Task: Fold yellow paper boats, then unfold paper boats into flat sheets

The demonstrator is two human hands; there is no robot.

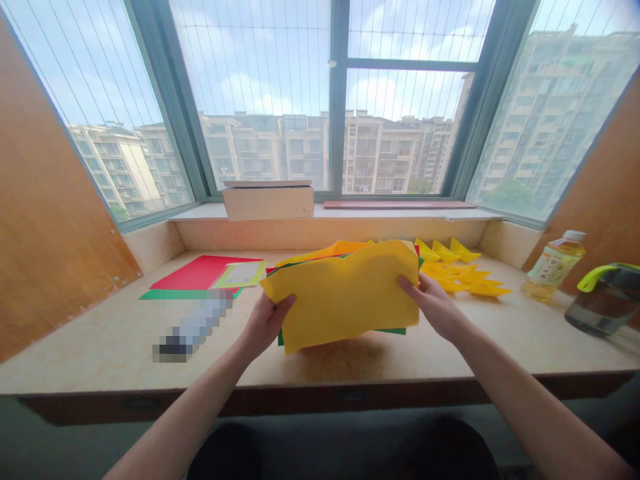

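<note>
Between my two hands is a stack of coloured paper sheets (350,293), lifted above the table and facing me. Its front sheet is yellow and slightly wavy; red, green and orange-yellow edges peek out behind it. My left hand (270,317) grips the left side with the thumb on the front. At the opposite edge my right hand (430,300) pinches the stack, thumb in front and fingers behind. Folded yellow paper pieces (463,277), several of them, stand in rows behind and right of my right hand, partly hidden by the stack.
Left on the table (120,340) lie red sheets (195,272) over green ones, a light-green packet (243,273) and a pixelated object (195,327). A drink bottle (553,267) and a dark jug (605,300) with a lime handle stand right. A white box (269,202) rests on the windowsill.
</note>
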